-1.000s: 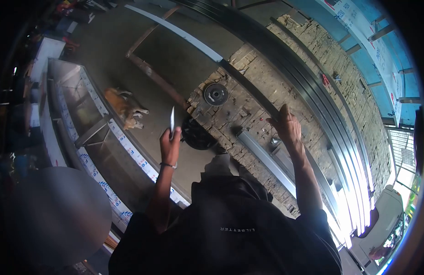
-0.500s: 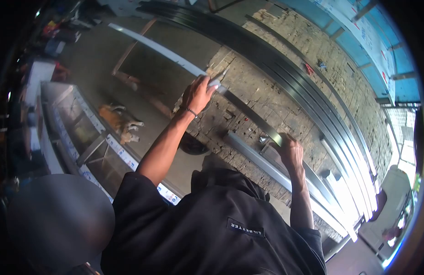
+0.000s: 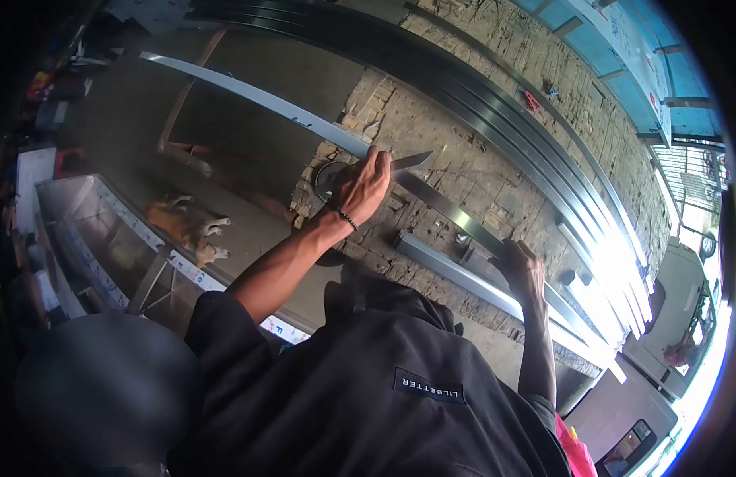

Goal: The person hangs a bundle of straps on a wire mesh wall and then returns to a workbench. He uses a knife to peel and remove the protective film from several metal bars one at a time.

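A long, narrow metal bar (image 3: 256, 94) runs slantwise across the view, pale on its left part and dark and shiny between my hands. My left hand (image 3: 364, 188), with a beaded bracelet at the wrist, is closed around its middle. Beside those fingers a thin, pointed grey piece (image 3: 411, 161) like a blade sticks out to the right; whether it belongs to the bar I cannot tell. My right hand (image 3: 523, 269) is closed over the bar further right. Below it, a grey metal profile (image 3: 455, 274) lies on the rough wooden bench (image 3: 431, 119).
Several dark metal profiles (image 3: 463, 107) lie along the bench's far side. Beyond them is a small red tool (image 3: 532, 101). At left a dog (image 3: 185, 226) lies on the floor beside a long metal frame (image 3: 197, 274). A vehicle (image 3: 662, 350) stands at right.
The view has shifted somewhat. The pointed piece beside my left hand has swung from pointing up to pointing right. Both hands stay on the bar.
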Demonstrator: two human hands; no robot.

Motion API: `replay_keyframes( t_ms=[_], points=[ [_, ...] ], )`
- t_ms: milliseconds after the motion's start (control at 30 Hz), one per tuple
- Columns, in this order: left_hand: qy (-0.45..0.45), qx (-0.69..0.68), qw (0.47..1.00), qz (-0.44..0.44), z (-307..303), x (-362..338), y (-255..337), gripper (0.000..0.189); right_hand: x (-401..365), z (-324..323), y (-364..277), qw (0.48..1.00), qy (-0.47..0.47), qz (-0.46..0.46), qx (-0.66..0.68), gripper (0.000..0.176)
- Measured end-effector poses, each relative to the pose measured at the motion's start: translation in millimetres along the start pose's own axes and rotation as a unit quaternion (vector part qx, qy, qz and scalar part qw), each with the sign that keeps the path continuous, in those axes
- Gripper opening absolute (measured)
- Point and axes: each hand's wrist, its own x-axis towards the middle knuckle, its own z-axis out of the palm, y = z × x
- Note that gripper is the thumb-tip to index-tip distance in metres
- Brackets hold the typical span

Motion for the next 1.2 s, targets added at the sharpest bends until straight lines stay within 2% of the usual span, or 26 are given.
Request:
replay_keyframes(
  t_ms=[33, 100, 133, 233, 300, 333, 400, 467, 533, 567, 633, 733, 800, 900, 1033, 1100, 1133, 1200],
  points=[
    [-0.003, -0.001, 1.000, 0.001, 1.2, 1.0, -5.3, 0.018, -0.6, 0.7, 0.0, 1.000, -0.002, 0.004, 0.004, 0.039],
    [-0.010, -0.087, 0.994, -0.063, 0.4, 8.0, -21.3, 0.018, -1.7, 2.5, -0.3, 1.000, -0.003, 0.020, 0.015, 0.038],
    [0.060, -0.111, 0.992, -0.012, -3.7, 10.0, -29.7, 0.018, -2.5, 3.8, -0.6, 0.999, -0.004, 0.033, 0.026, 0.037],
    [0.022, -0.087, 0.996, -0.021, -30.3, 9.3, -21.4, 0.017, -5.2, 5.6, -1.6, 0.999, 0.002, 0.036, 0.019, 0.036],
    [-0.054, -0.145, 0.986, -0.067, -40.7, 6.3, -3.0, 0.019, -7.4, 4.9, -4.7, 0.999, 0.003, 0.040, 0.024, 0.037],
    [-0.054, -0.145, 0.986, -0.066, -31.3, 4.7, -3.4, 0.019, -7.5, 4.8, -6.0, 0.999, 0.005, 0.041, 0.030, 0.037],
    [0.027, -0.147, 0.988, 0.028, -2.2, -0.2, -8.8, 0.019, -8.9, 4.1, -6.4, 0.999, 0.003, 0.040, 0.025, 0.037],
    [0.031, -0.115, 0.992, 0.041, 4.6, -0.5, -6.1, 0.020, -10.5, 3.2, -6.2, 0.999, 0.002, 0.039, 0.021, 0.038],
    [-0.049, -0.035, 0.998, -0.015, -11.3, 1.4, 7.9, 0.021, -11.3, 3.5, -6.1, 0.999, 0.005, 0.039, 0.013, 0.038],
    [-0.049, -0.033, 0.998, -0.012, -13.8, 2.9, 9.1, 0.021, -12.0, 3.7, -6.5, 0.999, 0.007, 0.039, 0.015, 0.038],
    [-0.047, 0.105, 0.992, 0.054, -17.2, 6.9, 11.6, 0.021, -13.5, 4.4, -7.6, 0.999, 0.019, 0.039, 0.010, 0.038],
    [-0.067, 0.100, 0.992, 0.043, -31.1, 11.6, 10.7, 0.023, -15.9, 7.8, -5.8, 0.999, 0.043, 0.019, -0.024, 0.038],
    [-0.097, 0.047, 0.994, -0.012, -36.5, 17.2, -5.6, 0.026, -17.8, 12.1, -3.0, 0.998, 0.050, 0.023, -0.023, 0.038],
    [-0.058, 0.023, 0.996, -0.057, -41.6, 22.7, -25.5, 0.018, -19.9, 17.6, 0.6, 0.998, 0.066, 0.017, -0.017, 0.038],
    [-0.034, -0.001, 0.998, -0.044, -29.2, 22.9, -57.7, 0.018, -20.4, 21.3, -0.9, 0.996, 0.090, 0.004, -0.003, 0.037],
    [-0.054, -0.204, 0.973, -0.096, -25.3, 23.3, -63.1, 0.017, -22.7, 22.3, -0.2, 0.995, 0.102, 0.004, -0.018, 0.036],
    [-0.054, -0.204, 0.973, -0.097, -23.4, 20.4, -65.1, 0.017, -22.8, 23.2, 0.0, 0.993, 0.114, 0.001, -0.033, 0.035],
    [-0.056, -0.250, 0.954, -0.154, -35.1, 19.4, -49.4, 0.020, -24.7, 24.8, 2.3, 0.992, 0.117, 0.005, -0.036, 0.034]
  ],
)
